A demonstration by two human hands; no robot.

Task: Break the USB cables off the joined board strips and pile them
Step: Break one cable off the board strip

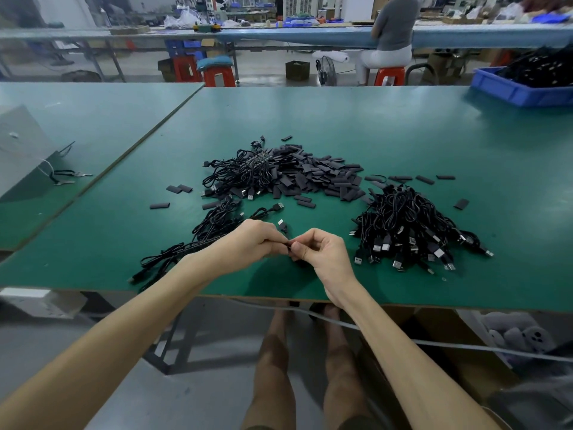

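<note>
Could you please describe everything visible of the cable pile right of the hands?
The cable pile is a loose heap of thin black leads, looped and tangled, silver USB plugs fanned toward the near edge. It lies on the green table, just right of the right hand, which does not touch it.

A blue bin (508,91) is being kept on the far right of the green tabletop (341,119). Way back, a red stool (390,76) is being sat on by a person (393,26), with a fan (327,69) nearby.
</note>
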